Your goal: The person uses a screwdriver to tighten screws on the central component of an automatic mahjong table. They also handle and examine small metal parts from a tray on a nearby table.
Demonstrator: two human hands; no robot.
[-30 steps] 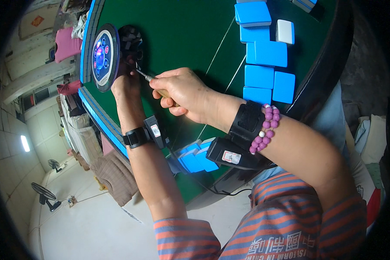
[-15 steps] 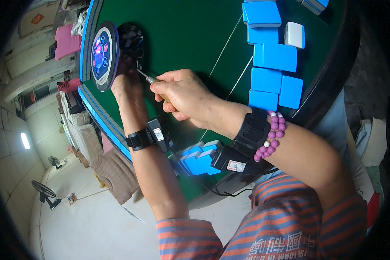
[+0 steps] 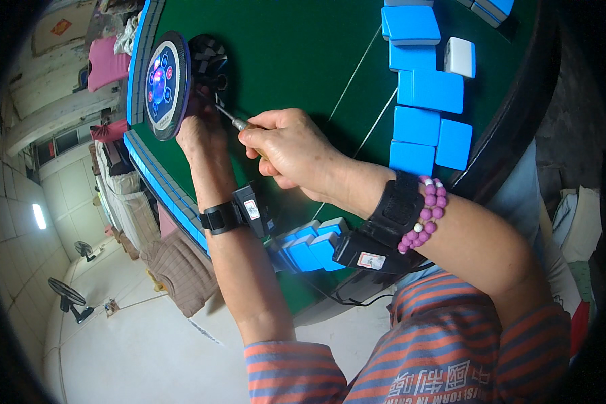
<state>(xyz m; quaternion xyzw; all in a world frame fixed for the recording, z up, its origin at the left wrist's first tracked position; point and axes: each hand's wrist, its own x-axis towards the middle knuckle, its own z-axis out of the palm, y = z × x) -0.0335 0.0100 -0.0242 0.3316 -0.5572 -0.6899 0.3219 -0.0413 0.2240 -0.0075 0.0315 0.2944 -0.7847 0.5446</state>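
Note:
In my right hand [image 3: 286, 145] is a screwdriver [image 3: 240, 124], its handle wrapped by my closed fingers. Its thin shaft points up and left, toward the dark space beneath a round control panel [image 3: 168, 86] with lit buttons. That panel stands raised and tilted above the green table top [image 3: 283, 60]. My left hand [image 3: 202, 124] reaches in beside the panel's underside, close to the screwdriver's tip. Shadow hides its fingers, so their grip cannot be made out. Next to the panel is a dark, shiny, checkered part [image 3: 209, 57].
Blue-backed mahjong tiles [image 3: 416, 126] lie in a loose row on the right, with one white-sided tile [image 3: 460, 58] nearby. More tiles [image 3: 310, 249] sit by the near edge. Tile rows [image 3: 165, 188] line the left edge. A black cable [image 3: 357, 301] hangs there. Fans [image 3: 67, 296] stand beyond.
The view has shifted very slightly, and the panel appears turned a little more toward me. Both hands keep nearly the same places, the screwdriver still in my right hand.

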